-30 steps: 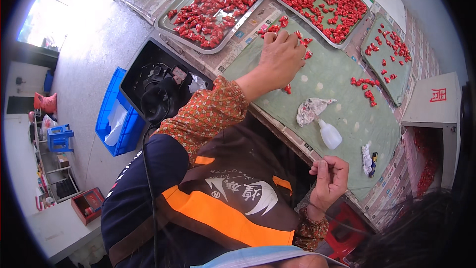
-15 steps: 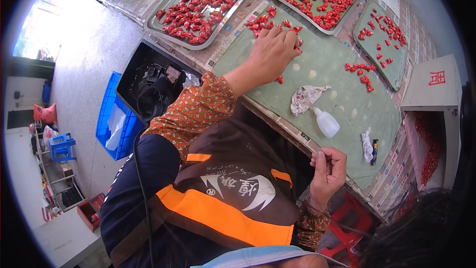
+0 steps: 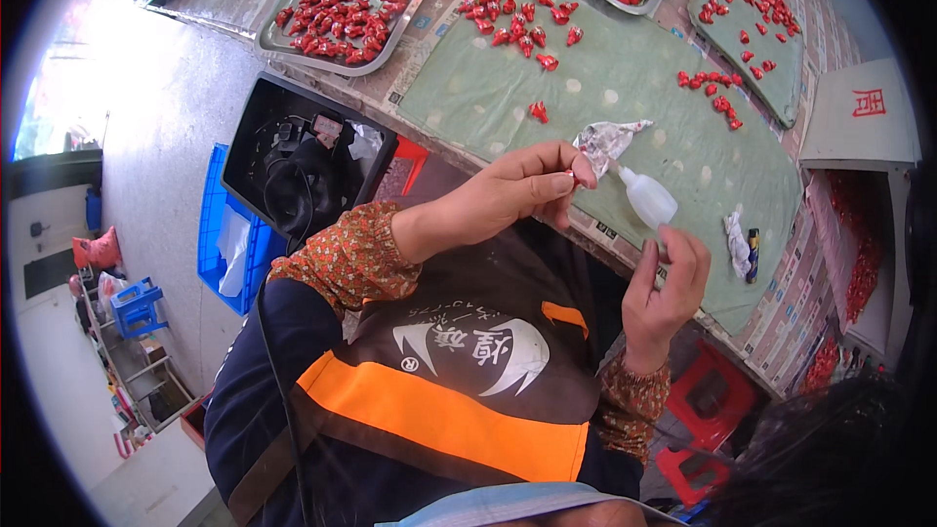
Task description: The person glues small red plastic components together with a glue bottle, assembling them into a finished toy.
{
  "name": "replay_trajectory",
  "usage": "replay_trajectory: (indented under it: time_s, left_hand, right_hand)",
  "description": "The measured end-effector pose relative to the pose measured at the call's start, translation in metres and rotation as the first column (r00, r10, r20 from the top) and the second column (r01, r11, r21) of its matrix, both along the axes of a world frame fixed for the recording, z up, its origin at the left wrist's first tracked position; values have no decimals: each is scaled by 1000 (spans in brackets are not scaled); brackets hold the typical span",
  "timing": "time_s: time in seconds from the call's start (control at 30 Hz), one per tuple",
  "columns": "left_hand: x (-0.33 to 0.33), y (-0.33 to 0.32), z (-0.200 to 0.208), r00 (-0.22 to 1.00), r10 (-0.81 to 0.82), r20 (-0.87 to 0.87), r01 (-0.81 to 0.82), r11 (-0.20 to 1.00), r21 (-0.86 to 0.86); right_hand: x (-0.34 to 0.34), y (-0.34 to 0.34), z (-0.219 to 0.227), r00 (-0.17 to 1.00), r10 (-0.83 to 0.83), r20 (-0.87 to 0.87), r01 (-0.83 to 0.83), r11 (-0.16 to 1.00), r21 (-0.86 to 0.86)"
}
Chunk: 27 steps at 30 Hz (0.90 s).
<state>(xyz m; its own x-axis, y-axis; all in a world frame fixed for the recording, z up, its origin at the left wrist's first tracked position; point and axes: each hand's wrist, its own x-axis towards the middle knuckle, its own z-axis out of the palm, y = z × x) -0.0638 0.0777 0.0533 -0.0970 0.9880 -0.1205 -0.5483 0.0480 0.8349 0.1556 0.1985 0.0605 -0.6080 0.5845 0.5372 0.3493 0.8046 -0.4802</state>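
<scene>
My left hand (image 3: 508, 193) is above the table's near edge. Thumb and forefinger pinch a small red piece (image 3: 574, 176), mostly hidden by the fingertips. My right hand (image 3: 669, 293) is raised to the right of it, fingers curled; whatever they hold, if anything, is too small to make out. Between and beyond the hands, a white squeeze bottle (image 3: 649, 200) lies on the green cloth (image 3: 468, 107), its nozzle toward a crumpled stained tissue (image 3: 610, 140). Loose red pieces (image 3: 522, 31) are scattered at the cloth's far left, and one lone red piece (image 3: 538, 111) lies closer.
Metal trays of red pieces (image 3: 342, 15) stand at the back. A green-lined tray (image 3: 747, 39) is at the far right, near a white box (image 3: 859, 117). A dark tube (image 3: 753, 256) lies beside crumpled paper. Black bin (image 3: 256, 151) and red stool (image 3: 717, 395) stand off the table.
My left hand has drawn back from the far red pieces toward me, now pinching one. My right hand has risen slightly and shifted right. The view has tilted a little.
</scene>
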Motion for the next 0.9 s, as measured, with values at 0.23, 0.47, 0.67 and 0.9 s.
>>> replay_trajectory:
  time_s: [0.23,0.47,0.67,0.9]
  left_hand:
    - [15,-23,-17,894,-114,433,134,991,-15]
    - [23,-37,-32,897,-30,442,55,998,-44]
    - [31,-44,-39,844,13,536,49,994,-100]
    - [37,-49,-51,764,57,643,56,986,-154]
  right_hand:
    - [-20,17,-5,968,49,247,-73,993,92]
    - [-26,32,-19,958,-7,287,-37,988,147]
    - [-20,39,-23,969,36,246,-64,992,106]
    - [5,15,-16,997,74,27,-64,959,-278]
